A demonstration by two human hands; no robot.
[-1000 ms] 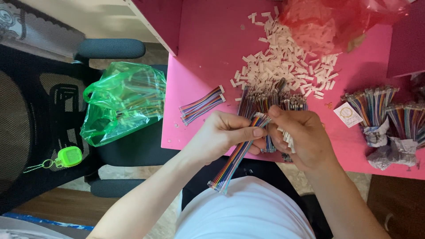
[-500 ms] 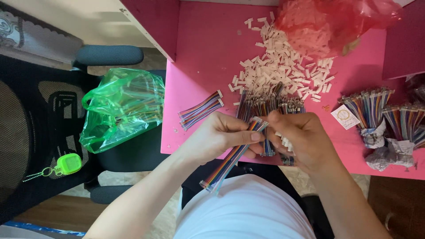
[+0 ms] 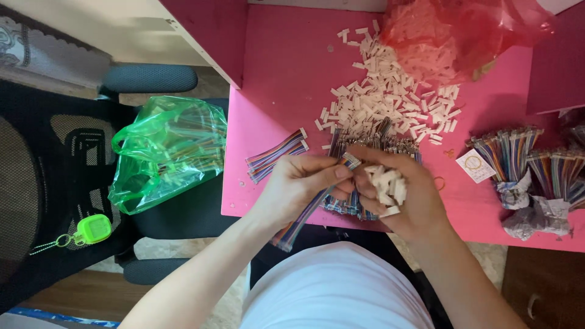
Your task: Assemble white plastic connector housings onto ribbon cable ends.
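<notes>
My left hand pinches a flat rainbow ribbon cable near its upper end, and the cable hangs down off the pink table's front edge. My right hand cups a handful of small white plastic connectors in its palm, with its fingertips meeting the cable's tip beside my left thumb. Under both hands lies a heap of more ribbon cables with metal-tipped ends. A finished-looking short ribbon cable lies alone on the table to the left.
A pile of loose white connectors spreads over the pink table, spilling from a red plastic bag. Bundled cables lie at right. A green plastic bag rests on a black chair, near a green key fob.
My right hand has turned palm up, so the white connectors in it now show. The cable in my left hand has shifted slightly; the hands stay together.
</notes>
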